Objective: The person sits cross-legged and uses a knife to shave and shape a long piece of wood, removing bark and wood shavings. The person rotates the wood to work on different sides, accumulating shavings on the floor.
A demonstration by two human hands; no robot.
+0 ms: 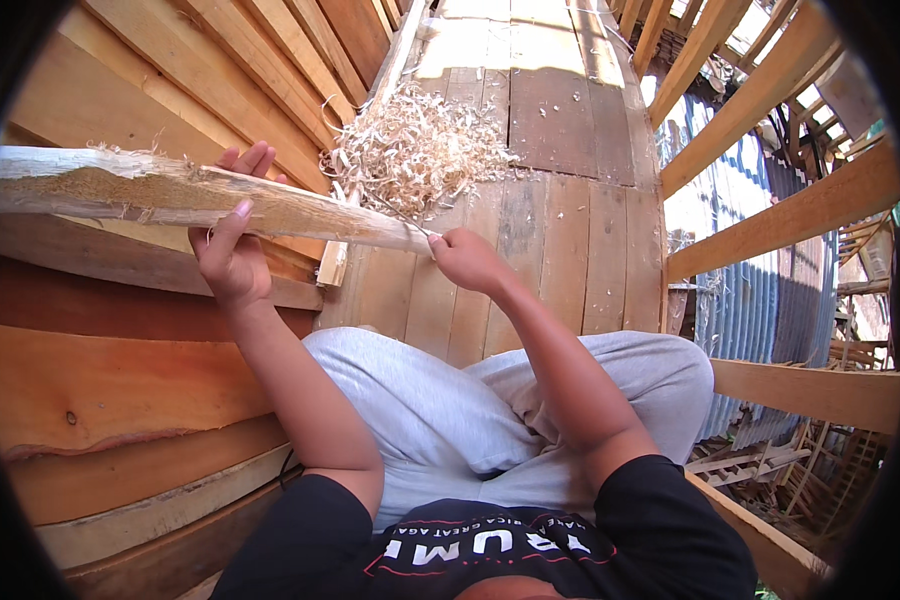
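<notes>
A long rough piece of wood (300, 208), pale with a frayed upper edge, runs from the far left to the middle, narrowing toward its right end. My left hand (234, 262) is closed around it, thumb across the near face and fingertips showing beyond the far edge. At the narrow end, my right hand (467, 262) is closed in a fist, its thumb by the wood's tip. A thin dark blade-like strip (398, 215) extends from that fist, up and left along the wood's far edge. Its handle, if any, is hidden in the fist.
Curly wood shavings (425, 150) lie heaped on the plank floor (560, 260) ahead of me. Boards (120, 390) stack up along the left side. Slatted wooden rails (780, 210) edge the right, with blue corrugated sheets (740, 300) beyond. My crossed legs (400, 390) are below my hands.
</notes>
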